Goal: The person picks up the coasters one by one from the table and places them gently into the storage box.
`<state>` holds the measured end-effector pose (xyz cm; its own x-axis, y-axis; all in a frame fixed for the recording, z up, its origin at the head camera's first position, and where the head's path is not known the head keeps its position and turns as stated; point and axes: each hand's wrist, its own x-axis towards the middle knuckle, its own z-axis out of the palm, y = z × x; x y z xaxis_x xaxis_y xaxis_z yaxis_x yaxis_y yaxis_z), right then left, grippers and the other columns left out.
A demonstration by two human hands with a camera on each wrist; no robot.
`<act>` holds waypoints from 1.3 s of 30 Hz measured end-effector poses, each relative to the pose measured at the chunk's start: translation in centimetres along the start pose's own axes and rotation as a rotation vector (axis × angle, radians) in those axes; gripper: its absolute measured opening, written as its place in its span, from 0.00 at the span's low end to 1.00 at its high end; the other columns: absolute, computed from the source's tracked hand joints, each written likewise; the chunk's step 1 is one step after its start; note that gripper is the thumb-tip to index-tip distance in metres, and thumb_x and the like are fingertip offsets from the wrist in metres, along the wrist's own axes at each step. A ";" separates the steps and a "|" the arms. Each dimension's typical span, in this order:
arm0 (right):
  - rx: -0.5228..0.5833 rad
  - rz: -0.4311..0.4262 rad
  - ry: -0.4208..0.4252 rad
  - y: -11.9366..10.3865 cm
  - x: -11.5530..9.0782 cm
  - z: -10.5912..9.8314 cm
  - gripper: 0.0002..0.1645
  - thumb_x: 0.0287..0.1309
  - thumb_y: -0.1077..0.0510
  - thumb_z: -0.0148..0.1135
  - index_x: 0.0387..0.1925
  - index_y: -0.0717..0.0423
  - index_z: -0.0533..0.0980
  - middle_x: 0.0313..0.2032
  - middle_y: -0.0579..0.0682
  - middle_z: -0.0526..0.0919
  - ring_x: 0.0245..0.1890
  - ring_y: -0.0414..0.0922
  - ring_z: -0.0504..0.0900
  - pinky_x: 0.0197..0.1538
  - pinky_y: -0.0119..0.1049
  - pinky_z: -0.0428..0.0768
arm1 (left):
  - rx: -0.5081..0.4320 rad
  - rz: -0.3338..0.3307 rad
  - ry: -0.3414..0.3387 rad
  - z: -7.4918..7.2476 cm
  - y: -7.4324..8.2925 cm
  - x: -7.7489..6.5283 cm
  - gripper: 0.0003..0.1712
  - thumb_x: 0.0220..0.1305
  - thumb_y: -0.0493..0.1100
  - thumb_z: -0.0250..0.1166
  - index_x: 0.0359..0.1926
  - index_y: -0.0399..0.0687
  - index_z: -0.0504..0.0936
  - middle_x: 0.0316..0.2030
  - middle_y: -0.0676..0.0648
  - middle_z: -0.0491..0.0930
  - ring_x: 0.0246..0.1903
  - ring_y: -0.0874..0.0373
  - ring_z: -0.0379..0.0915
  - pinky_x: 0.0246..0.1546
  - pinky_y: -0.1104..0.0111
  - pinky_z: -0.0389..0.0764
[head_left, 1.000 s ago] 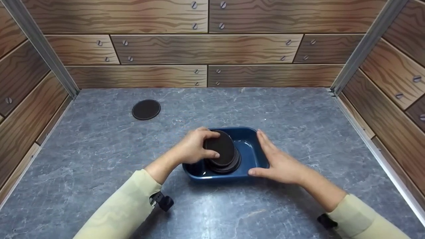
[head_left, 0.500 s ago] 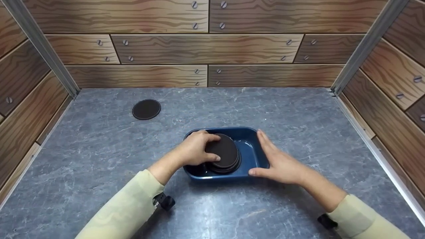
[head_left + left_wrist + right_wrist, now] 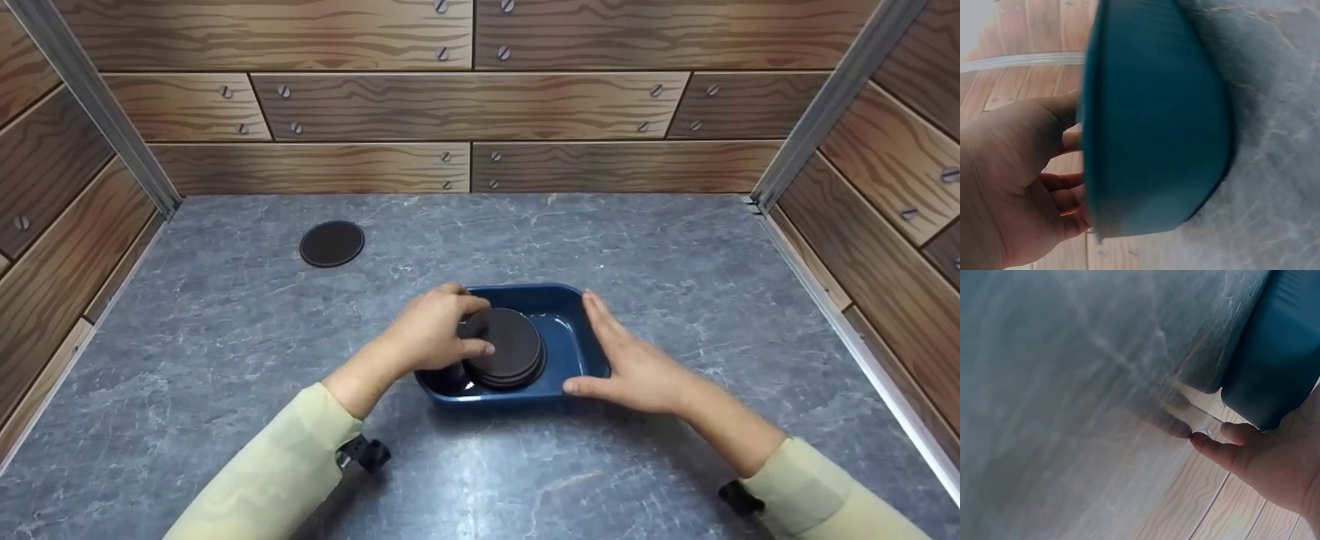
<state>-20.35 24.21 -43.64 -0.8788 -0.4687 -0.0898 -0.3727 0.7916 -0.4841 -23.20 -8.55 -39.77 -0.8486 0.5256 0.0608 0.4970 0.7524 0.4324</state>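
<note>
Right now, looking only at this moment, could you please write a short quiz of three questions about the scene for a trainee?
1. True or false: the left hand holds the top disc of the stack of dark discs inside the blue tray.
2. Which part of the tray does the right hand touch? A) the far rim B) the right side wall C) nothing
3. Fill in: a single dark disc lies apart on the grey table, toward the far ______ corner.

Key:
1. True. The fingers curl over the top disc's edge.
2. B. The straight fingers lie along the right wall.
3. Left.
</note>
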 end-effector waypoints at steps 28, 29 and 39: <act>0.010 -0.004 0.013 -0.1 -0.2 0.1 0.77 0.59 0.23 0.68 0.86 0.49 0.30 0.85 0.51 0.29 0.80 0.66 0.50 0.74 0.69 0.59 | -0.376 -0.364 0.545 -6.2 -16.4 -2.1 0.35 0.69 0.48 0.74 0.69 0.31 0.77 0.61 0.30 0.81 0.63 0.36 0.76 0.68 0.48 0.71; 0.009 -0.003 0.013 -0.1 -0.2 0.1 0.77 0.59 0.23 0.68 0.86 0.49 0.30 0.85 0.51 0.29 0.80 0.65 0.50 0.74 0.69 0.59 | -0.388 -0.371 0.541 -6.2 -16.9 -2.1 0.36 0.69 0.48 0.74 0.69 0.31 0.76 0.61 0.29 0.80 0.63 0.36 0.75 0.68 0.48 0.71; 0.003 -0.003 0.021 0.0 -0.2 0.0 0.77 0.59 0.24 0.68 0.86 0.51 0.32 0.85 0.52 0.31 0.81 0.63 0.48 0.75 0.67 0.58 | -0.393 -0.491 0.481 -5.7 -21.0 -1.7 0.43 0.70 0.54 0.72 0.76 0.35 0.69 0.70 0.29 0.72 0.69 0.34 0.69 0.69 0.44 0.69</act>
<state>-20.17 24.26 -43.64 -0.8837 -0.4627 -0.0703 -0.3745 0.7893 -0.4866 -33.24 -27.44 -43.85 -0.9841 -0.1270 0.1244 0.0212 0.6112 0.7912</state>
